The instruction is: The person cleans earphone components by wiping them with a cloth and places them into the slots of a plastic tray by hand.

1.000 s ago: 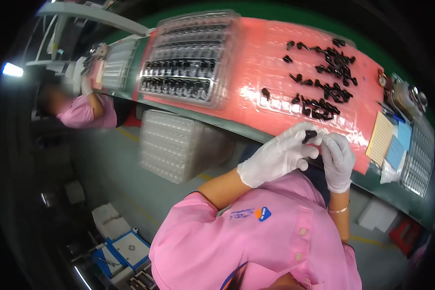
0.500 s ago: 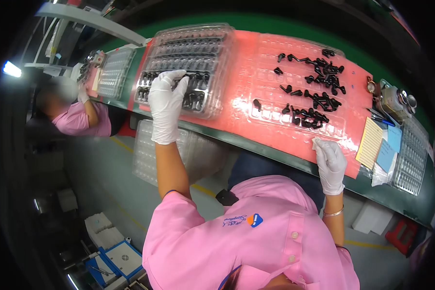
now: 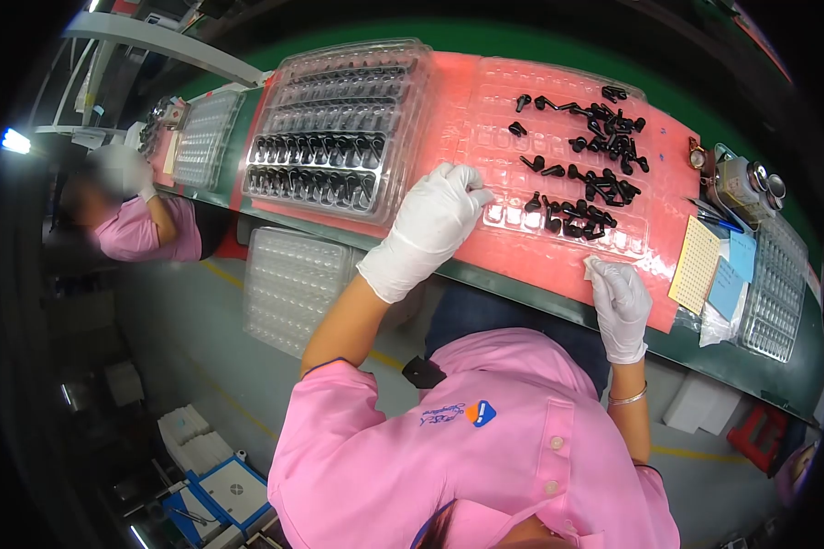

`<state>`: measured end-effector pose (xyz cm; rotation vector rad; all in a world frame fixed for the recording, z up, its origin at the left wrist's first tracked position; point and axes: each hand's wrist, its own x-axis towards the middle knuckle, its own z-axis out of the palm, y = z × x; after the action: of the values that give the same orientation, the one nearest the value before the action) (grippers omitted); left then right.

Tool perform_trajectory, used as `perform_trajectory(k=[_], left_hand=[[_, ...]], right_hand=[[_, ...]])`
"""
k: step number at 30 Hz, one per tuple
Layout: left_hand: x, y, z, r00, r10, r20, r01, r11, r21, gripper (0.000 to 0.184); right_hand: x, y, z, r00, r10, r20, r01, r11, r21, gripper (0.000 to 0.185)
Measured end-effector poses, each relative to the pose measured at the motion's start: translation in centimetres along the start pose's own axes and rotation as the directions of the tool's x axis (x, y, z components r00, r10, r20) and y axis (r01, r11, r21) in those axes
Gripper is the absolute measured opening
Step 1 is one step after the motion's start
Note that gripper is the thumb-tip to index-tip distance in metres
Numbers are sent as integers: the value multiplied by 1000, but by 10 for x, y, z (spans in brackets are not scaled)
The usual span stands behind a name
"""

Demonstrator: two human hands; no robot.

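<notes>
My left hand (image 3: pixel 433 226), in a white glove, has its fingers curled together at the near left corner of a clear tray (image 3: pixel 648 233); what they grip is hidden. Loose black earbud-like pieces (image 3: pixel 604 188) lie in clusters on that tray. Near the front edge of the pink mat (image 3: pixel 540 265), my gloved right hand (image 3: pixel 623 306) pinches a small white cloth (image 3: pixel 591 265). Left of my left hand, a stack of clear trays (image 3: pixel 403 146) holds rows of black pieces (image 3: pixel 325 188).
A co-worker (image 3: pixel 151 224) sits at the far left beside another clear tray (image 3: pixel 209 137). On the right are a yellow sheet (image 3: pixel 696 265), blue notes (image 3: pixel 728 288), metal-topped containers (image 3: pixel 737 188) and an upright tray (image 3: pixel 778 302). Empty-looking trays (image 3: pixel 288 288) are stacked below the table edge.
My left hand went from in front of my body to the filled tray, then back right to the loose pieces' tray. My right hand moved slightly down and left, then stayed with the cloth.
</notes>
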<state>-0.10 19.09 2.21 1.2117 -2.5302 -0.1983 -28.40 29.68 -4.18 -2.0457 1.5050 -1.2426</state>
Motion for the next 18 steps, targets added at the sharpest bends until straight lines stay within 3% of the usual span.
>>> perform_trajectory(k=[1,6,8,9,11,12,13,14,16,17,18], left_hand=[[2,-1,1,998,-4,64,4,1000,1,23],[5,-13,-5,993,111,41,-109,993,-40,20],[0,-2,-4,979,-145,-143,88,936,-340,18],[2,8,-2,944,-269,-193,138,850,-508,17],[-3,32,-9,879,-478,-12,212,411,-887,15],[-7,38,-7,883,-465,58,211,286,-935,15],[-8,44,-3,886,-446,131,222,160,-962,14],[-11,53,4,908,-393,144,210,131,-969,14],[-20,61,17,870,-438,226,268,37,-963,16],[-21,63,24,882,-414,225,261,32,-965,16],[-24,66,31,894,-351,276,269,-71,-961,17]], right_hand=[[0,0,-1,1000,5,7,-5,1000,0,25],[0,-1,0,999,25,21,-25,1000,15,23],[-2,-3,-1,999,48,0,-48,999,-4,22],[1,-7,-2,996,87,33,-88,996,27,20],[3,-12,-11,978,199,62,-206,969,133,17],[6,-10,-17,964,258,61,-265,938,222,17],[16,-5,-32,987,156,40,-156,988,8,18],[27,1,-48,997,53,58,-40,979,-200,20],[46,20,-70,937,302,-173,-278,949,152,21],[61,27,-88,911,311,-270,-288,950,123,22],[76,34,-108,880,314,-357,-297,949,102,22]])
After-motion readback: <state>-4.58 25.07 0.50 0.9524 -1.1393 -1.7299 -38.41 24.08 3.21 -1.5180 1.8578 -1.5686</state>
